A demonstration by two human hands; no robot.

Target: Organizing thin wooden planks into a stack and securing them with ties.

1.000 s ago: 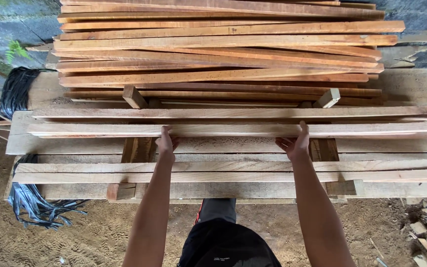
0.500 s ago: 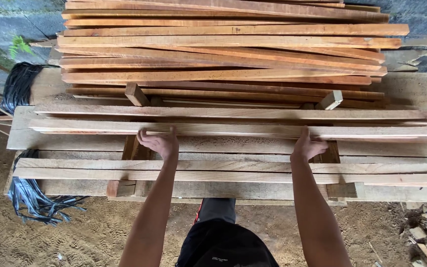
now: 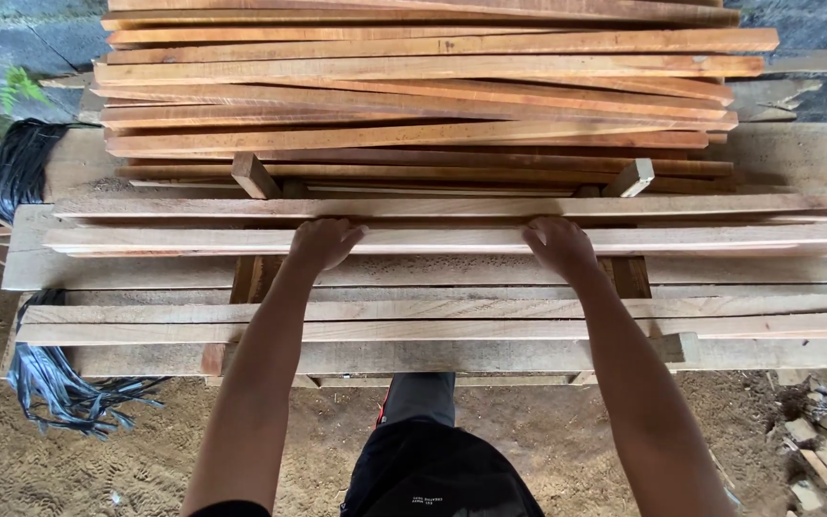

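Both arms extend forward, roughly parallel; left hand [image 3: 323, 241] and right hand [image 3: 559, 244] lie knuckles up, fingers curled over the top of one long pale wooden slat [image 3: 442, 238], clamped on it; the thumbs are hidden. The slat lies crosswise on a rough timber rack [image 3: 433, 273], just before a second pale slat [image 3: 433, 207] and the reddish batten stack [image 3: 413, 86] beyond. It is thin, straight, light-coloured, with an orange streak along its lower edge. Half a second earlier the left palm faced upward, fingers spread, and the right hand touched the slat's near edge; both now cover it from above. Black strapping bundles [image 3: 59, 388] hang at the rack's left end.
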